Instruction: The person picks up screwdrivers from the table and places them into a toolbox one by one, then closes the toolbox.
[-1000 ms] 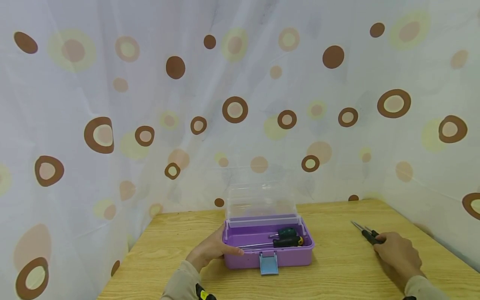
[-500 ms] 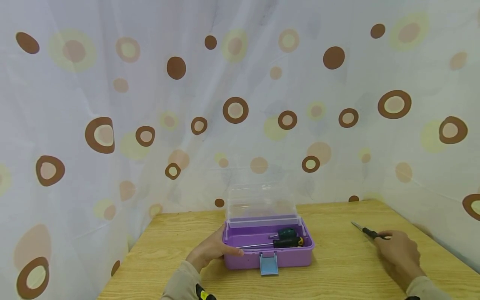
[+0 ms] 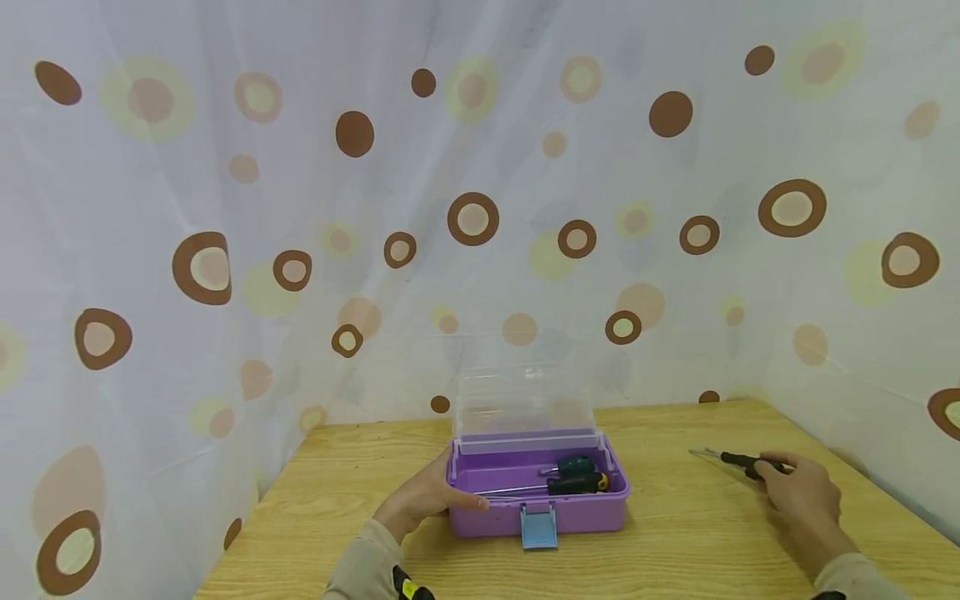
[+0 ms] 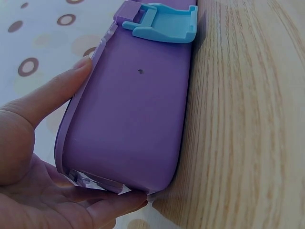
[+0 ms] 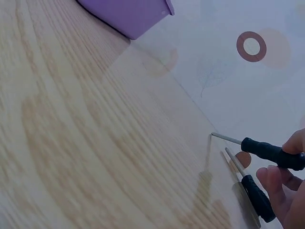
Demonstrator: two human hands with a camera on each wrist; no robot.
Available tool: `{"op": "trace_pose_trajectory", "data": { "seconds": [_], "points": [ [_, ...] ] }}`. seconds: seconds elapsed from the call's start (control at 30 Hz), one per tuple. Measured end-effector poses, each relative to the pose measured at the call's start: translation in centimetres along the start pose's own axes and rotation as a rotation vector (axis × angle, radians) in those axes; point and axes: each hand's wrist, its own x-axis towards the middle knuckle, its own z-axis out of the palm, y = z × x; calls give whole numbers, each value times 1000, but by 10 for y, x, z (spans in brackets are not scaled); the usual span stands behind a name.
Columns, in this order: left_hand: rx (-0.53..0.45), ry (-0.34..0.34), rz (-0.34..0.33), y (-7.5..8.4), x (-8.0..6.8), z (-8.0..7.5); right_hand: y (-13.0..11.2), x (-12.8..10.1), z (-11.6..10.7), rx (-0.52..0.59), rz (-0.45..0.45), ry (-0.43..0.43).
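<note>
My left hand (image 3: 423, 500) grips the left end of a purple toolbox (image 3: 498, 523), thumb along its front rim and fingers round the end wall. Inside the box lie a long screwdriver with a black and yellow handle (image 3: 573, 484) and a stubby dark green one (image 3: 575, 465). To the right, my right hand (image 3: 802, 496) pinches a slim screwdriver (image 5: 264, 150) by its black handle, its tip pointing left. In the right wrist view, a second black-handled screwdriver (image 5: 257, 198) lies on the wood just under the fingers.
The box's clear lid (image 3: 525, 400) stands raised at the back, and its light blue latch (image 3: 538, 528) hangs down in front. A wooden table (image 3: 660, 542) carries everything. A dotted white curtain (image 3: 517, 167) hangs behind and along the sides.
The screwdriver in my right hand has turned and shifted slightly, its shaft now crossing beside the other one. My left hand and the toolbox stay put.
</note>
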Motion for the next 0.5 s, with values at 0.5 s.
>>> {"op": "trace_pose_trajectory", "data": {
  "seconds": [0.5],
  "points": [
    [12, 4, -2, -1, 1, -1, 6, 3, -6, 745, 170, -112]
  ]
}}
